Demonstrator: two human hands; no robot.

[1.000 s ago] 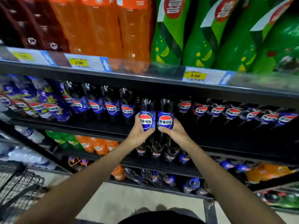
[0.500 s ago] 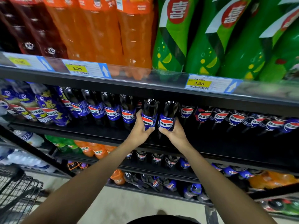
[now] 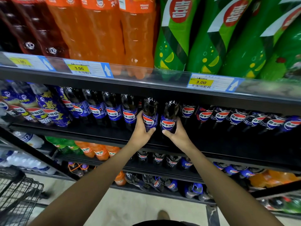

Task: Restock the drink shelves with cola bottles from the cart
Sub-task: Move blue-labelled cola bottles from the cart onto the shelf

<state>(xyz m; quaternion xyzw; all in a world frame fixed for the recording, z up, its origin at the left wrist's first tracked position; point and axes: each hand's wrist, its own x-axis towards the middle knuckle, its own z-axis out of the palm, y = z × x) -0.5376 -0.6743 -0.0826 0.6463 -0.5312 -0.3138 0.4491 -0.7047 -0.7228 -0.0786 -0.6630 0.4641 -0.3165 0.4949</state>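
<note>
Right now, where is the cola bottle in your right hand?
Head view, centre: that bottle is gripped by the right hand at the cola shelf, just right of the second bottle held by the left hand.

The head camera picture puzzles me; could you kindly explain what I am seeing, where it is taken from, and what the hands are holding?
No machine here: a person wears one wide-angle camera on the head, looking down at their own bare arms. The left hand grips the left cola bottle, the right hand the right cola bottle, both roughly upright at the front of the cola shelf among matching bottles. Orange bottles and green bottles stand above; the wire cart is lower left.
</note>
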